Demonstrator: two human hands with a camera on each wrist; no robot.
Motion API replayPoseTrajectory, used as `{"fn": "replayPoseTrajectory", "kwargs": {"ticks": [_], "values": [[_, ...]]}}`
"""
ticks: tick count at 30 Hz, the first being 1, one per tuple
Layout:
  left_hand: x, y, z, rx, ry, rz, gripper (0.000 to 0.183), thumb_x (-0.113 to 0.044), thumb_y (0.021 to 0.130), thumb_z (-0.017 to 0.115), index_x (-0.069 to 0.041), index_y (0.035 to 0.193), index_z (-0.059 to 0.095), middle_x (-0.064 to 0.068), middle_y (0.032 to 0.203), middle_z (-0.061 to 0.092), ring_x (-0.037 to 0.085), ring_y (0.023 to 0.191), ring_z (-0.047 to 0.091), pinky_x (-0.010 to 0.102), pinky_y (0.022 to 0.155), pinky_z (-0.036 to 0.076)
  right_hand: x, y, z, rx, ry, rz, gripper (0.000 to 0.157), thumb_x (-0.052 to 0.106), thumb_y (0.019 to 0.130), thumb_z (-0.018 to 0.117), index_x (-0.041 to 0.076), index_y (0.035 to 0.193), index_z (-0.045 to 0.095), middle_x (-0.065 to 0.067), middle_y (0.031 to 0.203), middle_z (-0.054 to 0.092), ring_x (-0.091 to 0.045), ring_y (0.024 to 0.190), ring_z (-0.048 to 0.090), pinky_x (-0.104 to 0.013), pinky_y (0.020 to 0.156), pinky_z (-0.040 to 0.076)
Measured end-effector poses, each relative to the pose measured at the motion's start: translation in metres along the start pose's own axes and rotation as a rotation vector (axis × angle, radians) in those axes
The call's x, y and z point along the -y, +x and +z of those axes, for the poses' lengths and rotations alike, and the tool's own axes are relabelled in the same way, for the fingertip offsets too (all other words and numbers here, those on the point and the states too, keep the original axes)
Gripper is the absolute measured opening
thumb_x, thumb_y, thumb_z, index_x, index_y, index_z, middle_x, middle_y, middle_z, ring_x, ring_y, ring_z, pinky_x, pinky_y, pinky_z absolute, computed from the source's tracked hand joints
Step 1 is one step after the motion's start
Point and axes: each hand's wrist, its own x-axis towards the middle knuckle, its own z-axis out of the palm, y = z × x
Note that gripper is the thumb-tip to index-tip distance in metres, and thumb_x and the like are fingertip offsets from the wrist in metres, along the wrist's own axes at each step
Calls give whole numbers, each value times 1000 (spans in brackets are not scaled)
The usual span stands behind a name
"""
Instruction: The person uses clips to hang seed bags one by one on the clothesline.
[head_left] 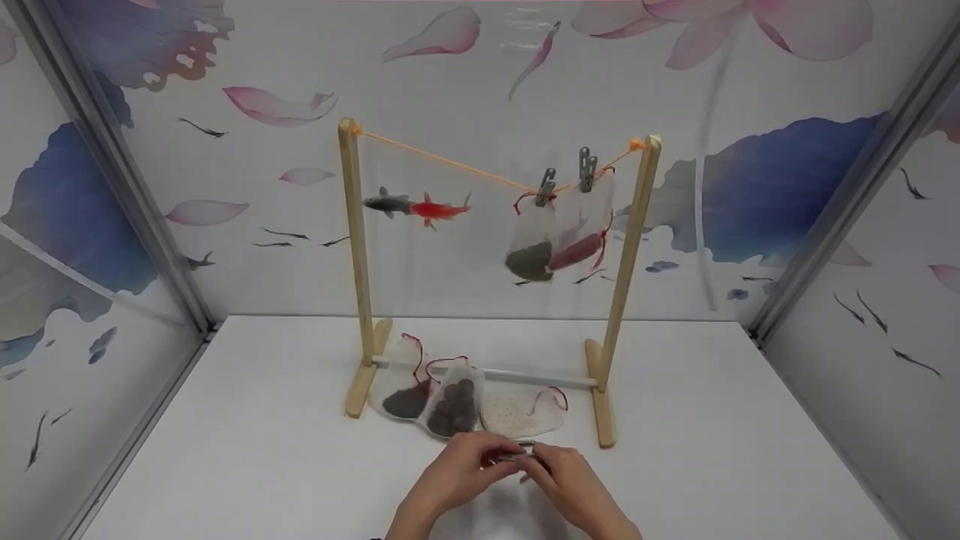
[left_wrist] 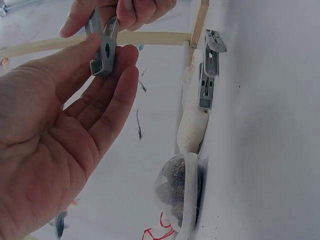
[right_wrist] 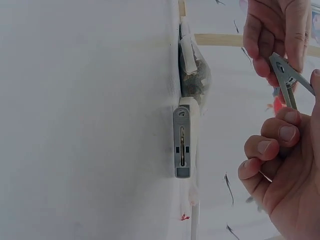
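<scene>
Close over the table in front of several mesh drawstring pouches, both hands meet at one grey clothespin (left_wrist: 105, 50). My left hand (head_left: 469, 465) pinches its clamping end between thumb and fingertips. On the other side, my right hand (head_left: 566, 480) holds the splayed handle ends, best seen in the right wrist view. Just beyond the fingers lie a pouch of dark round pieces (head_left: 454, 411) and a pouch of pale grains (head_left: 517, 416). More grey clothespins (left_wrist: 212, 50) lie on the table by the pouches, partly hidden by the hands in the head view.
A wooden stand (head_left: 630, 262) carries a sagging orange cord (head_left: 450, 162). From it hang a pouch with dark green contents (head_left: 529, 261) and one with a reddish piece (head_left: 576, 252), each under a clothespin. Another dark-filled pouch (head_left: 406, 401) lies by the left foot. Printed panels enclose the table.
</scene>
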Motion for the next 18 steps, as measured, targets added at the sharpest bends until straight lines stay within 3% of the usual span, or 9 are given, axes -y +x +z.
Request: {"fn": "replayPoseTrajectory", "kwargs": {"ticks": [10, 18], "values": [[0, 2, 0, -83, 33, -11, 22, -33, 91, 71, -24, 111, 75, -7, 107, 75, 0, 91, 66, 18, 73, 54, 1, -1, -2, -55, 2, -20, 28, 38, 103, 53, 18, 84, 53, 15, 69, 45, 5, 60, 39, -17, 57, 37], [-1, 3, 2, -81, 32, 1, 20, -34, 93, 69, -25, 109, 76, -8, 107, 76, -2, 88, 66, 17, 74, 53, 2, -1, -3, -110, -34, -66, 27, 31, 102, 55, 17, 79, 52, 15, 72, 46, 5, 66, 41, -15, 59, 37]]}}
